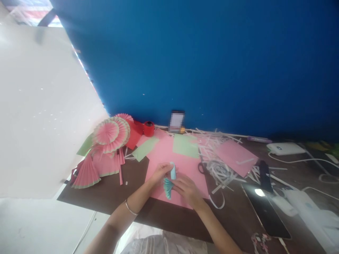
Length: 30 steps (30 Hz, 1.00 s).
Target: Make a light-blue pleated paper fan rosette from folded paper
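In the head view, a brown strip of the surface (113, 192) runs along the near edge, below the pink sheet (159, 155); a blue wall (201, 63) bounds the far side. Pleated paper fans (107, 132) crowd the left, curly white strips (219, 171) the right. Over the sheet, the left hand (162, 173), nearly closed, pinches a smooth, pale blue piece (173, 171); the right hand (188, 188), fingers together, grips a ridged teal fan (167, 187) just below. Whether these join is unclear.
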Tool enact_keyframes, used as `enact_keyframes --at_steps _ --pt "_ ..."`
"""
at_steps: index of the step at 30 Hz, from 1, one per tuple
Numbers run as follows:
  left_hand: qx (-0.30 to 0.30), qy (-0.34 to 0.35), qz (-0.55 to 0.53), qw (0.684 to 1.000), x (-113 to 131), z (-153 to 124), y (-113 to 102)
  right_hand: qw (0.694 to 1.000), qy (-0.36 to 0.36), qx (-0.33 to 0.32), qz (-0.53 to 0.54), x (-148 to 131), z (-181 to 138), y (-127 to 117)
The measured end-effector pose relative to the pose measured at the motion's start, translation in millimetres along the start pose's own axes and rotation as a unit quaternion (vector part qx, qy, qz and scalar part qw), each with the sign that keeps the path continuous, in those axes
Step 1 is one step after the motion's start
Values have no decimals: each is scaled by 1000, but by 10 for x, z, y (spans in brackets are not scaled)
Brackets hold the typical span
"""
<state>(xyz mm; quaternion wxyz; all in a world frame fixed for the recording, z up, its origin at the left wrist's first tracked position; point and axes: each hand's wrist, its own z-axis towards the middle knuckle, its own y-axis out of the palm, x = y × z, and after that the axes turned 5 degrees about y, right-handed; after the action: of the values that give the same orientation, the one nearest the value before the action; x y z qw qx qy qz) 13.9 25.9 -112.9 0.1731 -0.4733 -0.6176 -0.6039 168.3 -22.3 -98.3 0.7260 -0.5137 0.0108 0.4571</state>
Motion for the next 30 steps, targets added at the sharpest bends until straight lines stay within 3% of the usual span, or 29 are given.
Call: enact_keyframes --at_steps 4,9,12,16,21,27,30 --pt "-13 29 -3 1000 38 -32 42 990 109 46 79 2 -1 52" --pt "-15 28 1 999 28 -35 32 985 150 64 54 6 -32 78" --pt "-1 19 2 1000 -2 -14 0 994 92 56 0 -15 -40 65" --pt "-5 -28 -2 1000 -40 -4 -28 1000 -7 -11 -16 -70 -19 -8" --pt "-39 -52 -19 998 -48 -50 -6 997 38 -49 44 -144 32 -134" --pt "-54 -47 -28 997 -32 -81 17 999 -34 -27 6 -96 77 -180" --pt "-28 -20 -19 999 -22 -78 18 999 -21 -29 26 -3 81 -130"
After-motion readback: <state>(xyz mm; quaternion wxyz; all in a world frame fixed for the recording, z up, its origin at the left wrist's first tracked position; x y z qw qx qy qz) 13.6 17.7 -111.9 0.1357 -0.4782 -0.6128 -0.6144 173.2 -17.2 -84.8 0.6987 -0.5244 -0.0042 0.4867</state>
